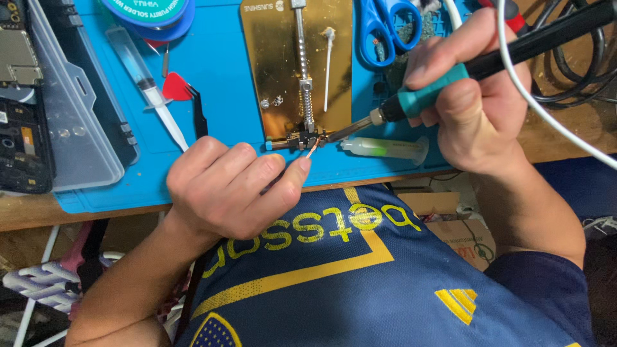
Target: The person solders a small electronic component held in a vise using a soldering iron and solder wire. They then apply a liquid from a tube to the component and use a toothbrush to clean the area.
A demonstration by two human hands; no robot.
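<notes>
My right hand (472,96) grips a soldering iron (450,80) with a teal collar and black handle; its tip points left at a small circuit part (302,139) clamped at the near end of a gold-coloured holder plate (276,64). My left hand (228,186) is closed around a thin copper-tipped wire (312,149), whose end meets the clamped part beside the iron's tip. Both hands hover over the near edge of a blue work mat (218,77).
A small syringe with green paste (385,149) lies just right of the clamp. On the mat are a larger clear syringe (144,83), black tweezers (199,115), a red pick (175,88), blue scissors (385,29) and a solder spool (151,11). Grey tray (71,109) and opened phone (19,109) at left.
</notes>
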